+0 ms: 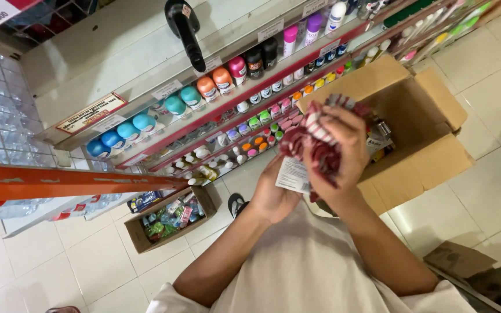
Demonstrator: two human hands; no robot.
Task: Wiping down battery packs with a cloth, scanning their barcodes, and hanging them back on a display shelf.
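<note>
Head view, held pack: a bundle of red-and-white sachets (320,136) is held up at chest height, above the near edge of an open cardboard box (418,136) on the floor.
Right hand: the right hand (343,150) is closed over the top and outer side of the bundle, fingers curled round it.
Left hand: the left hand (273,194) is cupped beneath the bundle, where a white label sheet (293,174) hangs down against the palm.
Open box: four brown flaps are seen folded outward; a few small packs are glimpsed inside, too hidden to be counted.
Small carton: a second, lower cardboard carton (172,217) of green and mixed packets is set on the tiles beside the shelf foot.
Shelves: roll-on bottles (175,104) are ranged in one row by cap colour, about four blue, three teal, two orange, one pink, two black; smaller bottles are packed in the rows below.
Signs: white price tags are fixed along the shelf rails; a red-bordered rectangular sign (88,113) is mounted on the upper left.
Open room: bare white floor tiles (494,75) are seen right of the box.
</note>
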